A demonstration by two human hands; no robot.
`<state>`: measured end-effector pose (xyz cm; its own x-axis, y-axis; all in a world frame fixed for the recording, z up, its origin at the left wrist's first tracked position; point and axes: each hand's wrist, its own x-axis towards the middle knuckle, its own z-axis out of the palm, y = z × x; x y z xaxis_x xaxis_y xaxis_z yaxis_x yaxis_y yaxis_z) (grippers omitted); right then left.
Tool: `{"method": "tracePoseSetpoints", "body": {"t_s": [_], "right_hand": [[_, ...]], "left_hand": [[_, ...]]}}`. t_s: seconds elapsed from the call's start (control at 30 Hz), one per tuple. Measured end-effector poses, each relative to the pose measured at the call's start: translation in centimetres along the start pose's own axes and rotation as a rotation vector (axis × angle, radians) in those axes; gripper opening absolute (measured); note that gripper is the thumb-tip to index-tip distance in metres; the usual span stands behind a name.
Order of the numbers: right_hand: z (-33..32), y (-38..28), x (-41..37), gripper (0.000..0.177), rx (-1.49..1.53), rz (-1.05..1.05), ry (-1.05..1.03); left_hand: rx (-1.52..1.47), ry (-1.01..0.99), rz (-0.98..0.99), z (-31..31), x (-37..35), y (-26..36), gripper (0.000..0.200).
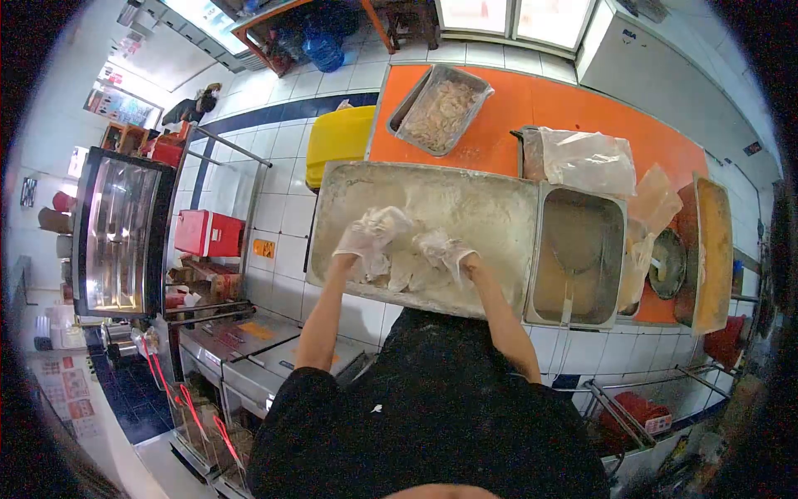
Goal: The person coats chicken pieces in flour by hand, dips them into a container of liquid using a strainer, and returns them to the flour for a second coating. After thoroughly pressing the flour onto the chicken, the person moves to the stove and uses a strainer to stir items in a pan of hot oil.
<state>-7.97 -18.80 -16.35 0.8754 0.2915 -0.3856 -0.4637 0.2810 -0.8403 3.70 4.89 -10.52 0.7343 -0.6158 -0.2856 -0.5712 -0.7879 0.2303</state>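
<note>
A large metal tray (pixel 532 241) of pale flour stands in front of me. Both hands are in it, wearing clear plastic gloves dusted with flour. My left hand (pixel 376 233) is left of the tray's middle, its fingers curled; whatever they close around is lost in the white coating. Just to its right, my right hand (pixel 446 251) bends its fingers down at the flour, and their contents are hidden too. Flour-coated pieces (pixel 405 276) lie between and below the hands, near the tray's front edge.
Behind, a metal pan of raw pale meat strips (pixel 445 112) rests on the orange table (pixel 540 100). A deep pan of cloudy liquid with a strainer (pixel 575 254) adjoins the flour tray. Further right are plastic bags (pixel 586 158), a dark bowl (pixel 667 264) and a long orange-lined tray (pixel 712 254).
</note>
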Motion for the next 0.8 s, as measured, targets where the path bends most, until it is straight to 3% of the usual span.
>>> {"method": "tracePoseSetpoints", "body": {"t_s": [0.03, 0.1, 0.13, 0.23, 0.3, 0.33, 0.37, 0.4, 0.43, 0.47, 0.53, 0.6, 0.63, 0.73, 0.8], "right_hand": [[0.8, -1.1, -0.5, 0.044, 0.035, 0.043, 0.044], [1.1, -1.7, -0.6, 0.045, -0.121, -0.001, 0.113], [1.1, -1.5, -0.4, 0.045, -0.252, -0.036, 0.157], [1.4, -1.4, -0.7, 0.045, -0.652, -0.115, 0.291], [2.0, -2.4, -1.5, 0.046, -0.826, -0.173, 0.337], [2.3, -2.4, -1.8, 0.046, -0.887, -0.197, 0.352], [2.6, -1.7, -1.5, 0.046, -0.885, -0.183, 0.362], [2.8, -0.7, -0.7, 0.046, -0.936, -0.031, 0.408], [2.9, 0.4, 0.3, 0.047, -0.989, 0.114, 0.449], [2.5, 1.9, 1.3, 0.047, -0.995, 0.113, 0.447], [0.6, 5.0, 1.6, 0.052, -0.523, -0.028, 0.530], [1.8, 0.9, -1.4, 0.056, -0.560, 0.001, 0.438], [2.6, -1.5, -2.6, 0.060, -0.589, 0.020, 0.341], [5.1, -3.2, -3.9, 0.061, -0.658, 0.089, 0.274], [7.0, -3.7, -4.3, 0.061, -0.722, 0.150, 0.207]], "left_hand": [[0.002, 0.000, 0.008, 1.5, 0.9, -0.2, 0.043], [0.233, 0.243, 0.388, 5.3, 3.4, -1.7, 0.048], [0.231, 0.244, 0.408, 4.8, 3.8, -1.7, 0.048], [0.176, 0.195, 0.290, 4.6, 3.9, -1.6, 0.050], [-0.083, -0.017, 0.050, 5.6, 3.0, -2.4, 0.046], [-0.087, -0.023, 0.063, 5.1, 3.0, -2.1, 0.046], [-0.227, 0.122, 0.068, 4.3, 2.4, -1.1, 0.045], [-0.370, 0.271, 0.062, 4.2, 1.8, -0.4, 0.043], [-0.377, 0.273, 0.056, 4.4, 2.0, -0.3, 0.043], [-0.441, 0.169, -0.030, 4.4, 2.9, -0.5, 0.046], [-0.516, 0.059, -0.109, 6.4, 4.4, -2.3, 0.051], [-0.915, -0.032, -0.076, 12.2, 6.4, -6.9, 0.048], [-0.924, -0.036, -0.070, 13.4, 6.5, -8.5, 0.048], [-0.732, -0.023, -0.006, 13.4, 5.6, -11.4, 0.044], [-0.130, -0.011, 0.107, 9.3, 4.5, -10.6, 0.047]]}}
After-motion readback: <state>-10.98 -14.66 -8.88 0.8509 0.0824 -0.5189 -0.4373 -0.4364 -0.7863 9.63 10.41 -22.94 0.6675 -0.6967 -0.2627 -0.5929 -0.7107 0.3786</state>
